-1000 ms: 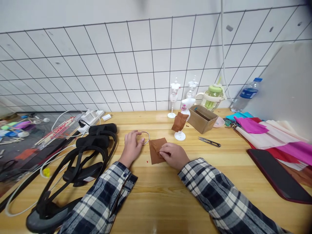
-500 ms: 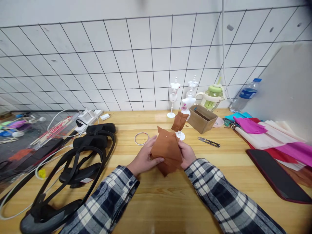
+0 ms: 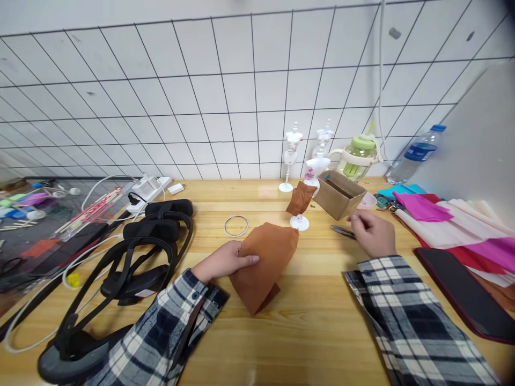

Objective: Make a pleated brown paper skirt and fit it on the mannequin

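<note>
A folded piece of brown cloth (image 3: 267, 254) hangs from my left hand (image 3: 231, 261), pinched between thumb on top and fingers behind. My right hand (image 3: 372, 233) is curled closed over the handle end of a pair of thread snips (image 3: 341, 231). Their blades point left on the table, and the handles are hidden under the fingers. Beyond the cloth stands a small white dress form (image 3: 316, 166) with a brown cloth piece (image 3: 301, 198) around its lower part. Two more white dress forms (image 3: 290, 155) stand behind it.
A white ring (image 3: 236, 226) lies left of the cloth. Behind my right hand are a cardboard box (image 3: 338, 198), a green-lidded jug (image 3: 359, 155) and a water bottle (image 3: 418, 153). Coloured fabrics (image 3: 454, 225) and a dark phone-like slab (image 3: 462, 292) lie right; black headsets (image 3: 156, 236) lie left.
My right hand has let go of the brown cloth and moved right to the thread snips. The left hand keeps the cloth, now turned and slightly lower. The view has shifted a little.
</note>
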`<state>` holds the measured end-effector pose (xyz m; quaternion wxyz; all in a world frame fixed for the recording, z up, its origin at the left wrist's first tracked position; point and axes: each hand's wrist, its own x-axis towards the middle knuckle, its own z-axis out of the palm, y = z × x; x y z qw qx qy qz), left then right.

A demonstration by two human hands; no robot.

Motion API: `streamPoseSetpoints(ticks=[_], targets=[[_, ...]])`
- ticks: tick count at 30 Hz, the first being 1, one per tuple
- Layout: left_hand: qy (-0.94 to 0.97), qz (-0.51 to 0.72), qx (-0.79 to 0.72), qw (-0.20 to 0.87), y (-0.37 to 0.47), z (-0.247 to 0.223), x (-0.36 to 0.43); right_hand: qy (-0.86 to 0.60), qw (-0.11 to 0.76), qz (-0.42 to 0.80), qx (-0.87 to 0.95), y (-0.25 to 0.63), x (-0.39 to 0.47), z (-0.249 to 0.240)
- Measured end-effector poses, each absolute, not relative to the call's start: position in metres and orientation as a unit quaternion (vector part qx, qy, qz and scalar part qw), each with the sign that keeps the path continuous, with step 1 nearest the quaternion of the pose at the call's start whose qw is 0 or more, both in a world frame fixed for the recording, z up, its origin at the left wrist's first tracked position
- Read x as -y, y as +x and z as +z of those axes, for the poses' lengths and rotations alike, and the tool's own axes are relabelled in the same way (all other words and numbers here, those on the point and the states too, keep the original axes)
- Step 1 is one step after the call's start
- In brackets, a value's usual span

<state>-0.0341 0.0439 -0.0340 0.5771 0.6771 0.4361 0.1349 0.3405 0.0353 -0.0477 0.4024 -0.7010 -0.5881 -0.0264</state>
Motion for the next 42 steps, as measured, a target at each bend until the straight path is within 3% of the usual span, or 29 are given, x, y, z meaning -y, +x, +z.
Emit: streamPoseSetpoints(ticks=[3,10,16,19,23,26,29,37,42], targets=[[0.685,0.202,-0.45,0.537,-0.033,-0.031,-0.043,-0.752,0.203,0.02,0.626,0.355,-0.039,-0.051],[0.57,0.202,-0.379,0.701,-0.024,-0.051,-0.045,-0.786,0.033,0.076,0.612,0.356,-0.046,-0.064],[0.433,0.314,-0.422,0.732,-0.033,-0.055,-0.051,-0.787,0.039,0.063,0.612,0.362,-0.048,-0.066],[0.409,0.292,-0.386,0.773,-0.039,-0.046,-0.05,-0.741,0.053,0.053,0.667,0.355,-0.046,-0.062],[0.427,0.24,-0.365,0.792,-0.037,-0.042,-0.047,-0.668,0.113,0.168,0.717,0.326,-0.037,-0.053],[0.431,0.272,-0.403,0.76,-0.033,-0.049,-0.047,-0.592,0.178,0.269,0.739,0.297,-0.03,-0.05],[0.417,0.294,-0.417,0.752,-0.032,-0.056,-0.05,-0.552,0.205,0.294,0.753,0.273,-0.026,-0.052],[0.505,0.265,-0.337,0.749,-0.033,-0.055,-0.052,-0.618,0.07,0.307,0.72,0.241,-0.017,-0.047],[0.485,0.305,-0.365,0.734,-0.035,-0.06,-0.054,-0.598,0.038,0.33,0.729,0.237,-0.014,-0.044]])
